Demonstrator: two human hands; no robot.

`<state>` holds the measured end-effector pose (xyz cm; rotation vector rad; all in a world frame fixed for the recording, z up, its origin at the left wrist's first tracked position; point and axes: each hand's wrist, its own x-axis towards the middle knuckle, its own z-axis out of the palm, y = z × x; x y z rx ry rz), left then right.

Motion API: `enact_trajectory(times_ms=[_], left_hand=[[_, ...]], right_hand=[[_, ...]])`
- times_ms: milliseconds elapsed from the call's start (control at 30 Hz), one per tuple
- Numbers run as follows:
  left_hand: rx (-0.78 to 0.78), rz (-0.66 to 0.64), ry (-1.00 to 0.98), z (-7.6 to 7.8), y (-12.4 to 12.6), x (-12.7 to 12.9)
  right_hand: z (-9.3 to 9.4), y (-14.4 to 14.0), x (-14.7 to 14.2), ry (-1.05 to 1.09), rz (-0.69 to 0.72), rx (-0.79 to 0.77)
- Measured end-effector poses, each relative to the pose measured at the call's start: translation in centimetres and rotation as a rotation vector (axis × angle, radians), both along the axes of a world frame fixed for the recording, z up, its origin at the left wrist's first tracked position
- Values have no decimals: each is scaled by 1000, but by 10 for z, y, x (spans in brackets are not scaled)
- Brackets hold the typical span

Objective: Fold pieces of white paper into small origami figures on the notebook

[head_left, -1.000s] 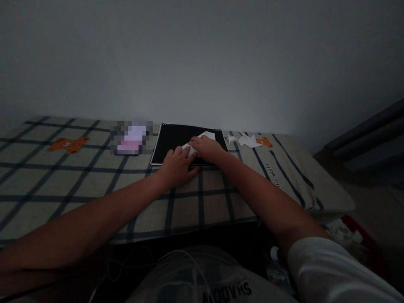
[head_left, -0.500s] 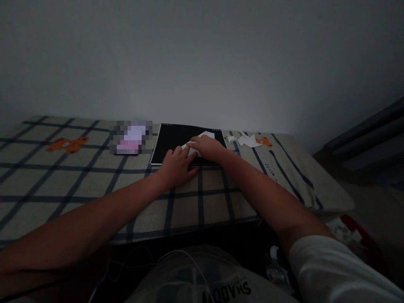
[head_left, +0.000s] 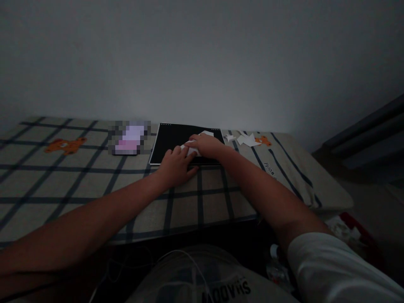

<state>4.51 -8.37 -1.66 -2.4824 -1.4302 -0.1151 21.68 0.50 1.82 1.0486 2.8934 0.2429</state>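
A piece of white folded paper [head_left: 207,133] lies on a black spiral-bound pad [head_left: 168,139], mostly covered by my hands. My left hand [head_left: 177,166] rests at the pad's front edge, fingers spread on the paper's left part and thumb out to the right. From the right, my right hand [head_left: 206,145] lies over the middle of the paper, its fingers stretched leftward and meeting the left fingertips. Both hands press down with fingers apart. The fold under them is hidden.
Left of the pad is a phone [head_left: 128,141] with a lit, blurred screen. Right of it lie white paper pieces [head_left: 248,139]. A checked cloth [head_left: 132,185] covers the table, which meets a wall at the back. Below stands a plastic bottle [head_left: 277,267].
The hands stay almost in place on the paper, with only very slight finger movement. The whole view has shifted a little.
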Motion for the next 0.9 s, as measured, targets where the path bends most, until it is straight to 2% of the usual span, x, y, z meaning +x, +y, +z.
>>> enact_trajectory(times_ms=[167, 500, 633, 900], left_hand=[[-15, 7, -10, 1, 0, 1], [-41, 17, -15, 4, -1, 1], [-46, 15, -22, 4, -1, 1], [-43, 15, -11, 5, -1, 1]], right_hand=[[-3, 0, 0, 16, -30, 10], [-22, -5, 10, 142, -93, 3], [-24, -4, 10, 154, -141, -3], [-27, -2, 14, 132, -144, -16]])
